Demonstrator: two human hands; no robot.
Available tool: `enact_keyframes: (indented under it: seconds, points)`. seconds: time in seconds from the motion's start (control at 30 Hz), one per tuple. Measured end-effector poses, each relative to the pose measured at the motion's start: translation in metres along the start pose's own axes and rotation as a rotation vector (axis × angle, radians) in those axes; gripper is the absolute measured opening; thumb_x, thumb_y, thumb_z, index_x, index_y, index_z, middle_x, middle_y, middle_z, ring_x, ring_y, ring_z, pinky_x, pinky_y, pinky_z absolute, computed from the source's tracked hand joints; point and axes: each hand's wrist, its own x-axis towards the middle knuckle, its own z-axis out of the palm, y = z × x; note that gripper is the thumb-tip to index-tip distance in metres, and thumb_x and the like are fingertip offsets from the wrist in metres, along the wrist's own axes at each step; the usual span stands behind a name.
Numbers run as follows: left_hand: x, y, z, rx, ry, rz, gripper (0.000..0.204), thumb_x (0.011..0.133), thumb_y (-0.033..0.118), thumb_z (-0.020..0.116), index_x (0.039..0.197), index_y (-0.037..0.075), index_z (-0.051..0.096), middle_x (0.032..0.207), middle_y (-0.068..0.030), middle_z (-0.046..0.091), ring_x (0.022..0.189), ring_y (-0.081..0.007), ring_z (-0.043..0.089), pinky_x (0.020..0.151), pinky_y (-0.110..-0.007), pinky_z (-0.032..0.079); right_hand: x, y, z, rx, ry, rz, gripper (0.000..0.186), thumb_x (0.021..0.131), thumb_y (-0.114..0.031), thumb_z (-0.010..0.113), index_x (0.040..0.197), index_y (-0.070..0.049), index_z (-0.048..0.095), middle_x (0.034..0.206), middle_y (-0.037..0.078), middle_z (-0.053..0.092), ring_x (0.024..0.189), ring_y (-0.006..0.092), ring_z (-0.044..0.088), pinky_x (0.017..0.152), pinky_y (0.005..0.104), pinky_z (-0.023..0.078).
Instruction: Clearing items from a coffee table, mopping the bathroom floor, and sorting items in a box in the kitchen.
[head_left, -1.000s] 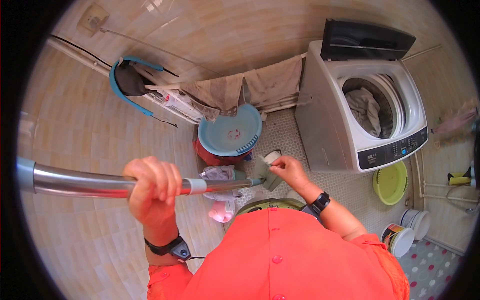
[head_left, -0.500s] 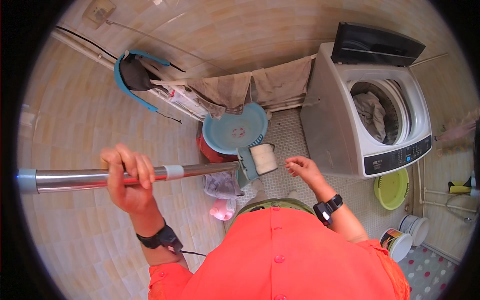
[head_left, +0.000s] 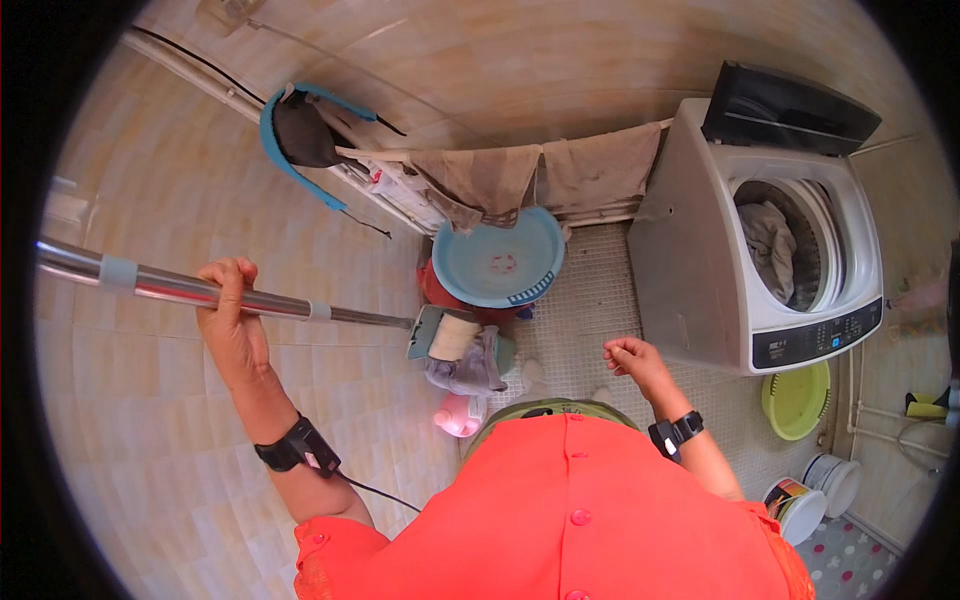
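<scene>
My left hand [head_left: 232,320] is wrapped round the steel handle [head_left: 175,287] of a sponge mop, which slants across the left side. At the handle's lower end, the mop's off-white sponge head [head_left: 454,338] in its grey-green holder is over or against a grey cloth [head_left: 462,374]; whether they touch, I cannot tell. My right hand [head_left: 637,362] hangs above the floor with its fingers curled in, and nothing shows in it. A pink bottle [head_left: 460,414] stands by the left wall near the cloth.
A light-blue basin [head_left: 548,225] sits on something red, below towels [head_left: 600,165] on a rail. The washing machine [head_left: 690,240] at the right has its lid up and laundry inside. Near it are a green basin [head_left: 800,405] and white buckets [head_left: 800,515]. My feet are on the tiled floor.
The mop's head has swung left, away from my right hand, to the grey cloth. My right hand's fingers have curled in. The whole view has shifted slightly.
</scene>
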Motion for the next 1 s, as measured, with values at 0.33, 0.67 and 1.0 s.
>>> enact_keyframes:
  seconds: [0.33, 0.67, 1.0]
  points:
    - [0.042, -0.083, -0.047, 0.094, -0.041, 0.070, 0.025, 0.070, -0.012, 0.055, 0.083, 0.007, 0.047, 0.085, -0.0047, 0.046, 0.089, -0.0184, 0.048, 0.089, -0.032, 0.035, 0.007, 0.001, 0.018, -0.061, -0.013, 0.067, 0.023, 0.090, -0.020, 0.051, 0.102, -0.003, 0.059, 0.087, 0.001, 0.062, 0.074, 0.0079, 0.055, 0.066, 0.0229, 0.045]
    - [0.074, -0.173, -0.098, 0.011, 0.009, -0.306, 0.028, 0.058, -0.016, 0.051, 0.071, 0.008, 0.046, 0.076, -0.0033, 0.045, 0.077, -0.0187, 0.051, 0.074, -0.028, 0.041, 0.017, 0.001, 0.033, -0.002, 0.047, 0.100, 0.022, 0.090, -0.019, 0.051, 0.103, -0.003, 0.060, 0.087, 0.001, 0.062, 0.074, 0.0086, 0.055, 0.065, 0.0237, 0.045]
    - [0.111, -0.259, -0.156, -0.031, 0.144, -0.401, 0.025, 0.060, -0.010, 0.057, 0.076, 0.008, 0.053, 0.074, -0.0016, 0.049, 0.070, -0.0165, 0.051, 0.065, -0.029, 0.041, 0.033, -0.004, 0.061, 0.019, 0.061, 0.065, 0.024, 0.090, -0.020, 0.052, 0.102, -0.001, 0.059, 0.085, 0.003, 0.062, 0.073, 0.0103, 0.056, 0.066, 0.0242, 0.046]
